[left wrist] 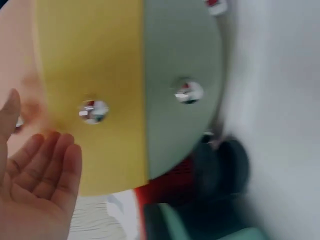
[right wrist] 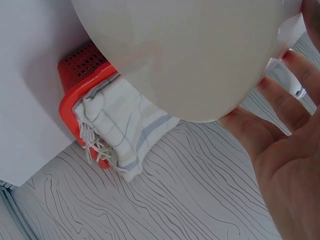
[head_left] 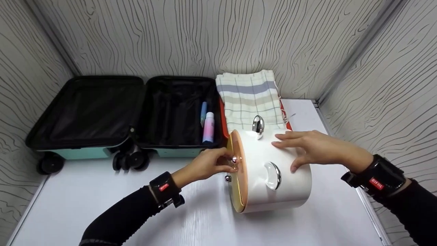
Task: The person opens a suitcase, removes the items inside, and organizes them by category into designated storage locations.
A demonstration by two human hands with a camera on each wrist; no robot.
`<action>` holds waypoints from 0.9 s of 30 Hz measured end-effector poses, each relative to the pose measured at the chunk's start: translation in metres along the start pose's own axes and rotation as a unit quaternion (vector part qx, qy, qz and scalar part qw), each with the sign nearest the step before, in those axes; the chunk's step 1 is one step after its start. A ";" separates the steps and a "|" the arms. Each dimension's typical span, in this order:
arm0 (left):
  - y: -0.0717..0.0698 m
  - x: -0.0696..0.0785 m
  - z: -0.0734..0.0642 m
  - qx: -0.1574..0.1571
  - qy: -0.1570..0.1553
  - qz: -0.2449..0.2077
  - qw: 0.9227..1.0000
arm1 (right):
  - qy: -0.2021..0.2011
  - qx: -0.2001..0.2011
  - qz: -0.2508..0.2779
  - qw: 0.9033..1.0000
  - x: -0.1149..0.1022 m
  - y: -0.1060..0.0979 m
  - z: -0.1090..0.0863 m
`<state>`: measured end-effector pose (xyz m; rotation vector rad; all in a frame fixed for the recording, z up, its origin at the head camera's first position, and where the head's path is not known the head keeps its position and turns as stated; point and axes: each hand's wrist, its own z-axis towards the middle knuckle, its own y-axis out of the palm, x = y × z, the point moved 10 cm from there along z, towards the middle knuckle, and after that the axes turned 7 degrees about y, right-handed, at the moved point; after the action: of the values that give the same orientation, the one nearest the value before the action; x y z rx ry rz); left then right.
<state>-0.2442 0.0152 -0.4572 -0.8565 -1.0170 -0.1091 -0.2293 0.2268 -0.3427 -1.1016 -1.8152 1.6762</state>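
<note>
A white drum-shaped drawer box [head_left: 290, 186] with shiny curved handles [head_left: 274, 176] lies on its rounded side on the table. Its round front faces left, with a pink drawer [head_left: 241, 181], a yellow drawer [left wrist: 115, 155] and a green drawer [left wrist: 175, 135], each with a silver ball knob. My left hand [head_left: 208, 164] is at the pink drawer's knob [head_left: 234, 159], thumb and fingers parted on either side of it. Spread across the box's upper side, my right hand [head_left: 315, 148] rests its fingertips on the white shell.
An open turquoise suitcase [head_left: 80, 153] with black lining stands at the back left. Inside its right half are a pink-and-blue spray bottle [head_left: 208, 128] and a slim blue item [head_left: 203, 111]. Behind the box, a checked cloth [head_left: 249, 99] lies in a red basket [right wrist: 82, 87].
</note>
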 end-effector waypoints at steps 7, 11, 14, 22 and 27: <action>0.014 -0.017 -0.004 -0.010 -0.025 0.045 0.999 | -0.002 -0.001 0.003 1.000 0.001 0.000 0.000; 0.016 -0.018 -0.007 -0.002 -0.025 0.053 0.998 | -0.006 0.007 0.004 1.000 0.001 -0.002 0.000; 0.016 -0.017 -0.011 0.002 -0.027 0.049 0.998 | -0.008 0.011 0.002 1.000 0.002 -0.003 -0.002; 0.007 -0.020 -0.037 0.008 -0.023 0.039 0.999 | -0.011 0.015 0.001 1.000 0.007 -0.001 -0.006; -0.006 -0.029 -0.054 -0.006 -0.035 0.029 0.999 | -0.005 0.007 0.002 1.000 0.008 0.000 -0.007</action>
<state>-0.2248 -0.0335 -0.4894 -0.9045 -1.0571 -0.0358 -0.2282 0.2375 -0.3429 -1.0934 -1.8053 1.6963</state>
